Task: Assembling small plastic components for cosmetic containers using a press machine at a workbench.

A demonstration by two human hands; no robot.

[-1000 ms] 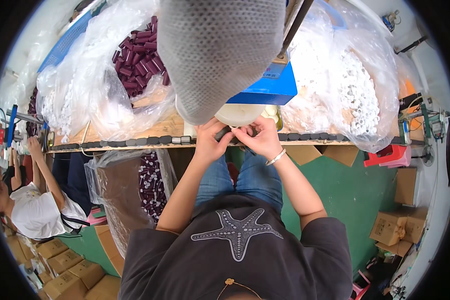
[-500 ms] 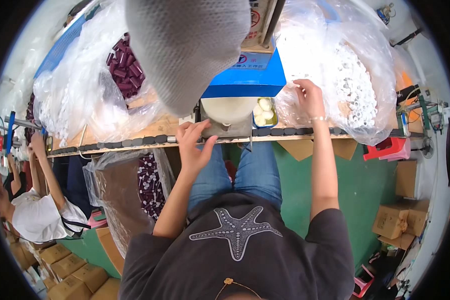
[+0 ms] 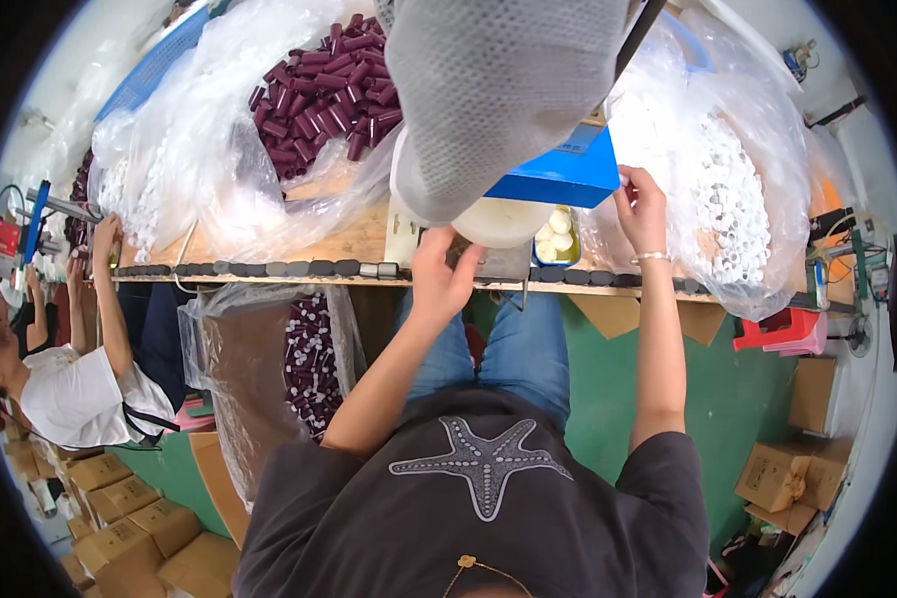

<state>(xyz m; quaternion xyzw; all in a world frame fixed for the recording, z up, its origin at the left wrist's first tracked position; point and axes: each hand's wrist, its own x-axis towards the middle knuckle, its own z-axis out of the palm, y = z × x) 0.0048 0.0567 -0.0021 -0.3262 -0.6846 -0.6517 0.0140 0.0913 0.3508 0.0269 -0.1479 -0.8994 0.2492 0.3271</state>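
My left hand (image 3: 442, 277) is at the near edge of the bench, by a grey metal plate (image 3: 503, 263) and a round white disc (image 3: 505, 225) beneath a blue machine housing (image 3: 558, 174). Its thumb stands apart from the fingers, with nothing visible between them; some fingertips are hidden by grey mesh fabric (image 3: 503, 90) hanging in front. My right hand (image 3: 645, 209) is raised beside the housing's right corner, next to a clear bag of small white parts (image 3: 733, 204). Thumb and forefinger are pinched together; what they hold is too small to make out.
Purple tubes (image 3: 329, 95) are piled at the back left beside plastic sheeting (image 3: 219, 149). A small tray (image 3: 572, 261) holds pale round pieces. Below the bench stands a lined box of purple and white parts (image 3: 309, 364). Another person (image 3: 95, 394) works at far left.
My left hand has come in over the metal plate by the disc. The right hand has shifted from the plastic bag toward the housing's corner. The view has swung left.
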